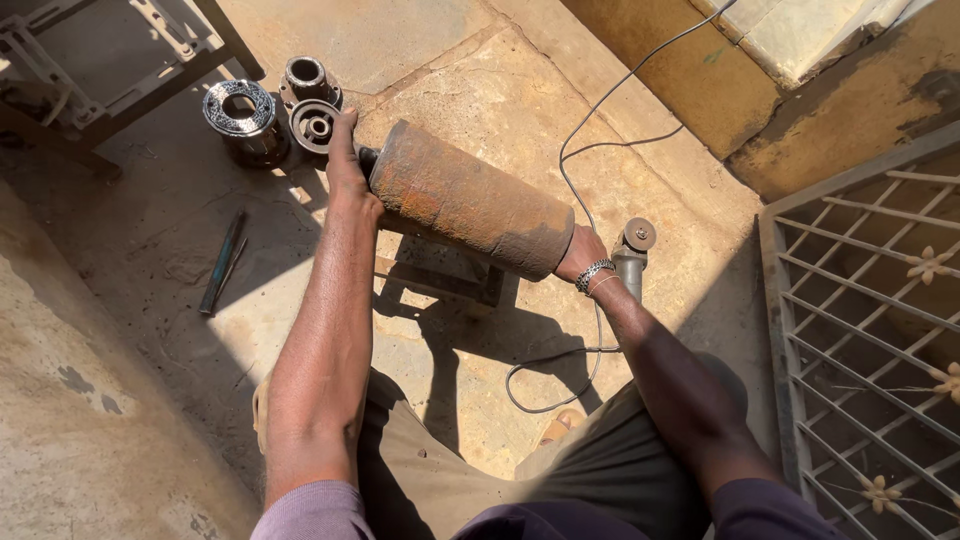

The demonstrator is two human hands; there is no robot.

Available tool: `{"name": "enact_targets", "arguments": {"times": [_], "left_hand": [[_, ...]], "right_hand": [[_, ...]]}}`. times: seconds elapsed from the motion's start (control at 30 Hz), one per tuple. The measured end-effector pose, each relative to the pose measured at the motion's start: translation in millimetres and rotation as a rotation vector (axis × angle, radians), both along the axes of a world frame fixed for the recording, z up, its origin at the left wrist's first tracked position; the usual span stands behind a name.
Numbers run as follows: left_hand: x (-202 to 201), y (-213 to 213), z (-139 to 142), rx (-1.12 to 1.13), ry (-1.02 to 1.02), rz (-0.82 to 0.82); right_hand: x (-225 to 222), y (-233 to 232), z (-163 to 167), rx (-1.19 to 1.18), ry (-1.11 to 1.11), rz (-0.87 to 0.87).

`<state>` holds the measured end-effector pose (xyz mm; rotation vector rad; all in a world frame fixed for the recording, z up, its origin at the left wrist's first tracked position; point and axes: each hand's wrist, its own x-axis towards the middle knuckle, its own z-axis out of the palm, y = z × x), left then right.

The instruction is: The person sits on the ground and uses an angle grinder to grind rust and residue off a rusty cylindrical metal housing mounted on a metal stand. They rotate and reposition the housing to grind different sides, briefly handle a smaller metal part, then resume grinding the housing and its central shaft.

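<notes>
Rust-brown and heavy-looking, a large steel cylinder (467,200) is held level above a sunlit stone floor (420,40), seen from a camera on the person's head. The left hand (345,165) is pressed against the cylinder's far end, beside a short dark stub, fingers pointing away. The right hand (580,255) cups the near end from below; a metal bracelet (593,274) circles that wrist. Each hand's grip is closed against an end of the cylinder rather than wrapped around it. Under the cylinder a low dark metal stand (440,270) sits on the floor, mostly in shadow; whether the cylinder touches it cannot be told.

What could go wrong, as a judgement: the cylinder is held only by its ends, so it may slip or roll out and drop onto the stand, the floor or the person's legs (560,470) just below. An angle grinder (632,250) stands just beside the right wrist, and its cable (585,150) loops across the floor near one sandalled foot (560,425); a snag could pull the tool over.

Counted: one cylinder, one stand, one grinder with one cable, three round metal parts (270,115) grouped beyond the left hand, one dark rod-like tool (222,262) on the floor to the left, one metal frame (100,60) at upper left, one grille (870,330) at right.
</notes>
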<state>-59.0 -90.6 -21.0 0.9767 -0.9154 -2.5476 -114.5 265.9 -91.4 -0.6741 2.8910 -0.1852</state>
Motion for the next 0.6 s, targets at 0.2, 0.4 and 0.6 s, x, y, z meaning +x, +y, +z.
{"name": "enact_targets", "arguments": {"times": [0.2,0.4,0.6], "left_hand": [[-25.0,6.1,2.9,-0.195,-0.102,0.049],[-13.2,-37.0,2.8,-0.425,0.192,0.183],[-8.9,-24.6,-11.5,-0.506,0.005,0.001]], "right_hand": [[-54.0,-4.3,42.4,0.044,0.039,-0.007],[-63.3,39.3,51.7,-0.447,0.07,-0.039],[-47.1,41.0,24.3,-0.048,-0.112,0.088]]}}
